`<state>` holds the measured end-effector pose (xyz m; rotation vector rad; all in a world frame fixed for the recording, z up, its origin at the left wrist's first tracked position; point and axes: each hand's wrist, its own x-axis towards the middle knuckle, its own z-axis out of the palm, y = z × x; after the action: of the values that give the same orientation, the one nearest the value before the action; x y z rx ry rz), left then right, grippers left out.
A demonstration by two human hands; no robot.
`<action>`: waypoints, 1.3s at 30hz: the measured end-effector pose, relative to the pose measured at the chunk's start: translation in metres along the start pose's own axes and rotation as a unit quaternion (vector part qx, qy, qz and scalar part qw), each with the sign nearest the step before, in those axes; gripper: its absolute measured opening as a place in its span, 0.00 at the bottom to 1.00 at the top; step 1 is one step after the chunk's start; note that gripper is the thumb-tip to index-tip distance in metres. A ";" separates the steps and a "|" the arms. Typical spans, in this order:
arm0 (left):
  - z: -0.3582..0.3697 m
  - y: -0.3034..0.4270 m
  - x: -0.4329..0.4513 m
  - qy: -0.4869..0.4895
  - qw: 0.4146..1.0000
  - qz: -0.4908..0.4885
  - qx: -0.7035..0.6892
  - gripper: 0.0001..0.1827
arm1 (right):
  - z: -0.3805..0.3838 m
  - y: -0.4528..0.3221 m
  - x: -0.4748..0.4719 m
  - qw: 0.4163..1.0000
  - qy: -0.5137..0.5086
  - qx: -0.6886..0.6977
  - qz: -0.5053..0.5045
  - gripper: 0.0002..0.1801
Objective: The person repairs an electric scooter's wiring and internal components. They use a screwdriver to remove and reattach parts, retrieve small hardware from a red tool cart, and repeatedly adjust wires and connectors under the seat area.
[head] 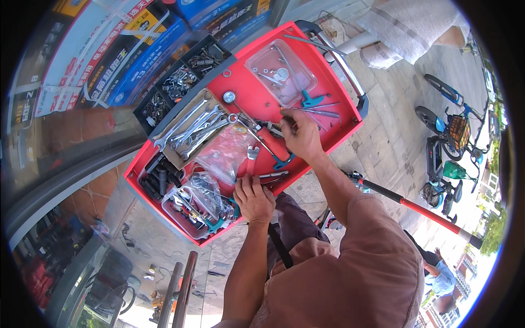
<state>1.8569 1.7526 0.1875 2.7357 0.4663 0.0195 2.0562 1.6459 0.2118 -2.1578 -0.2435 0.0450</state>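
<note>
My left hand (254, 199) rests palm down on the front rim of a red tool tray (197, 234), fingers slightly spread. Beside it are a clear plastic box (167, 205) of small tools and a bundle in clear plastic (205, 188). My right hand (301, 133) reaches over the tray with curled fingers. Its fingertips are by slim metal rods (324, 112) and a teal T-handle hex key (311, 99); whether they pinch something small cannot be made out. Left of that hand lie a red-handled tool (272, 143) and another teal T-handle (283, 162).
Combination wrenches (197, 127) lie in a cardboard box, near black sockets (162, 176). A dark divided bin (180, 82) holds bolts. A clear container (283, 74) holds small parts. Printed cartons (135, 61) stand behind. Bicycles (455, 123) and a person (442, 279) are off right.
</note>
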 end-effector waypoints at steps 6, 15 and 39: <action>-0.001 -0.001 0.001 -0.002 1.000 -0.007 -0.001 0.23 | -0.025 0.013 0.121 0.995 -0.021 -0.072 -0.060 0.10; -0.005 -0.002 0.001 -0.004 1.000 -0.013 0.003 0.22 | 0.014 -0.038 0.217 0.975 -0.138 -0.110 -0.136 0.12; -0.005 -0.005 0.001 0.003 0.999 -0.016 -0.030 0.21 | 0.145 -0.095 0.251 0.780 -0.426 -0.418 -0.190 0.14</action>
<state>1.8554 1.7593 0.1903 2.6704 0.5018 0.0327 2.2688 1.8639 0.2234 -2.7568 -1.4547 0.8346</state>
